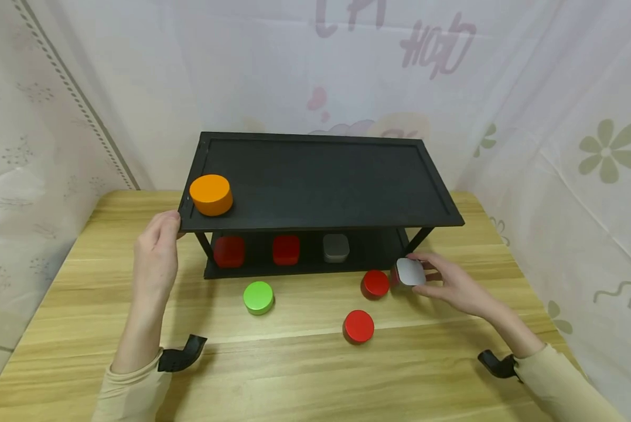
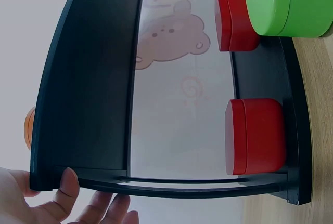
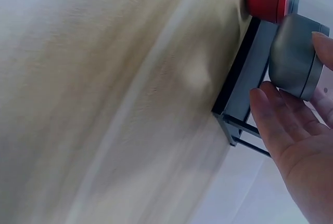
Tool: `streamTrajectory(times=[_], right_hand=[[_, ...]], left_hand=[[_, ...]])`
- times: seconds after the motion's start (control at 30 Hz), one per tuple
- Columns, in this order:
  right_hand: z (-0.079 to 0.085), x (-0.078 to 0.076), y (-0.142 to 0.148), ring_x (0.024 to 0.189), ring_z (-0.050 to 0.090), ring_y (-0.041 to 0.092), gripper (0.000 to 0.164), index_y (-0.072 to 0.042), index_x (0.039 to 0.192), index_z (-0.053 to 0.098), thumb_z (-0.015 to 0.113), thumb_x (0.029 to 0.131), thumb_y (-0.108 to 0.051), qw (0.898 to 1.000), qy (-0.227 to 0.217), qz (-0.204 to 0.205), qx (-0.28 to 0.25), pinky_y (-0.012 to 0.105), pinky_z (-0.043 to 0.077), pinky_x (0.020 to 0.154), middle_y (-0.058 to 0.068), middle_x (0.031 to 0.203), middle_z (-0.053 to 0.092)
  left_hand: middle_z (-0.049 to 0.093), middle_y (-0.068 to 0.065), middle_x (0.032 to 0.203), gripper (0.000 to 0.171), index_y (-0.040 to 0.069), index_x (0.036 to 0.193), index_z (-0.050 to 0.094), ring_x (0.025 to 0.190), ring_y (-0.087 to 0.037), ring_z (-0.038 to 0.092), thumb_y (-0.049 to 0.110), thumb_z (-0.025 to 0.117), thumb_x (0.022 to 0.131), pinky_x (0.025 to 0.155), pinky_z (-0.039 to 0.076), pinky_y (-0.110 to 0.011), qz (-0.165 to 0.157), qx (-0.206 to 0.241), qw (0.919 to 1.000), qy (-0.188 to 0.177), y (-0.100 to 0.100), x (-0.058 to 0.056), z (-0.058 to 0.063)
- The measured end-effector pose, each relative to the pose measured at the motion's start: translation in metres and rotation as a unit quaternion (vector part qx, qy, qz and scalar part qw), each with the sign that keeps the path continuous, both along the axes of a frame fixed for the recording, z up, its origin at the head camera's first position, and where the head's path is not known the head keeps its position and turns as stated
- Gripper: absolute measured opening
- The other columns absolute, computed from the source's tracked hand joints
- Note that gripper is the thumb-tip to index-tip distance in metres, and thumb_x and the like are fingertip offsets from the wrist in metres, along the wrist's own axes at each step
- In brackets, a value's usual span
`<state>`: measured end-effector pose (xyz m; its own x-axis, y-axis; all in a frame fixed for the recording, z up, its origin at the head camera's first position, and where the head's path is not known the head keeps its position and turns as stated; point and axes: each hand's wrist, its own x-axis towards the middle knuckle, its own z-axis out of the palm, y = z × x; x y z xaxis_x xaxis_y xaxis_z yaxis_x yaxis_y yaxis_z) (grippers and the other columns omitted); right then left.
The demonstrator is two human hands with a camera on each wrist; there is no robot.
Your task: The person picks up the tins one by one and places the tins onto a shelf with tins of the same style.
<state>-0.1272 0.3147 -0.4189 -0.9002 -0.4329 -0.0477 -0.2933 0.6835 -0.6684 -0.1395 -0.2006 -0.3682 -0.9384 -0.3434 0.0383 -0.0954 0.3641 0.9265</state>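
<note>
My left hand [image 1: 157,252] holds the front left corner of a black two-tier shelf [image 1: 315,181], thumb above and fingers beneath its top board. In the right wrist view, my right hand [image 3: 296,135] grips a grey rounded-square tin [image 3: 294,55] between thumb and fingers, close to the shelf's front right leg. A round red tin [image 1: 375,284] sits just left of it. On the lower tier stand two red rounded-square tins [image 1: 286,250] and a grey tin [image 1: 336,248]. An orange round tin [image 1: 211,195] rests on the top board's left end.
On the wooden table [image 1: 304,381], a green round tin [image 1: 258,298] stands before the shelf's left half. Another round red tin [image 1: 358,326] lies nearer the front. A printed white cloth [image 1: 273,70] hangs behind the shelf and along both sides.
</note>
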Motion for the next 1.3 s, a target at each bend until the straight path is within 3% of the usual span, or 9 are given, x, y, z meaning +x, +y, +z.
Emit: streamTrajectory(times=[0.4, 0.63, 0.8, 1.1, 1.3], right_hand=[[0.001, -0.027, -0.011, 0.115, 0.055, 0.032, 0.061, -0.014, 0.139, 0.041, 0.068, 0.086, -0.029, 1.000, -0.018, -0.006, -0.016, 0.050, 0.051, 0.089, 0.010, 0.135, 0.047], [-0.004, -0.039, -0.016, 0.117, 0.055, 0.033, 0.062, -0.011, 0.140, 0.040, 0.068, 0.087, -0.024, 1.000, -0.023, -0.010, -0.017, 0.041, 0.054, 0.087, 0.014, 0.137, 0.046], [-0.005, -0.044, -0.019, 0.118, 0.053, 0.034, 0.061, -0.011, 0.139, 0.040, 0.068, 0.086, -0.024, 0.999, -0.033, -0.013, -0.021, 0.044, 0.053, 0.088, 0.015, 0.139, 0.043], [-0.009, -0.053, -0.025, 0.116, 0.055, 0.029, 0.061, -0.016, 0.141, 0.040, 0.066, 0.088, -0.030, 0.999, -0.012, -0.019, 0.041, 0.040, 0.053, 0.086, 0.011, 0.139, 0.046], [-0.014, -0.058, -0.027, 0.117, 0.056, 0.032, 0.061, -0.016, 0.142, 0.039, 0.066, 0.089, -0.027, 0.998, -0.015, -0.022, 0.049, 0.042, 0.052, 0.087, 0.013, 0.142, 0.043]], left_hand=[[0.060, 0.008, 0.117, 0.044, 0.015, 0.123, 0.062, 0.099, -0.002, 0.053, 0.038, 0.033, 0.100, 0.098, 0.039, -0.033, 0.004, -0.002, 1.0000, -0.001, -0.001, -0.001, 0.000], [0.059, 0.004, 0.122, 0.045, 0.014, 0.124, 0.062, 0.099, -0.002, 0.053, 0.039, 0.032, 0.100, 0.099, 0.039, -0.035, 0.004, -0.007, 1.0000, -0.002, -0.001, 0.000, 0.001], [0.059, 0.001, 0.124, 0.047, 0.013, 0.124, 0.062, 0.100, -0.002, 0.053, 0.041, 0.032, 0.100, 0.098, 0.039, -0.033, 0.004, -0.009, 1.0000, 0.001, -0.001, 0.000, 0.001], [0.059, 0.001, 0.123, 0.047, 0.013, 0.122, 0.063, 0.101, -0.003, 0.052, 0.041, 0.032, 0.100, 0.096, 0.039, -0.031, 0.004, -0.011, 0.9999, 0.003, -0.002, 0.000, 0.000], [0.059, 0.006, 0.121, 0.046, 0.012, 0.119, 0.064, 0.101, -0.002, 0.052, 0.039, 0.033, 0.100, 0.096, 0.039, -0.029, 0.003, -0.009, 0.9999, 0.011, -0.001, 0.000, 0.000]])
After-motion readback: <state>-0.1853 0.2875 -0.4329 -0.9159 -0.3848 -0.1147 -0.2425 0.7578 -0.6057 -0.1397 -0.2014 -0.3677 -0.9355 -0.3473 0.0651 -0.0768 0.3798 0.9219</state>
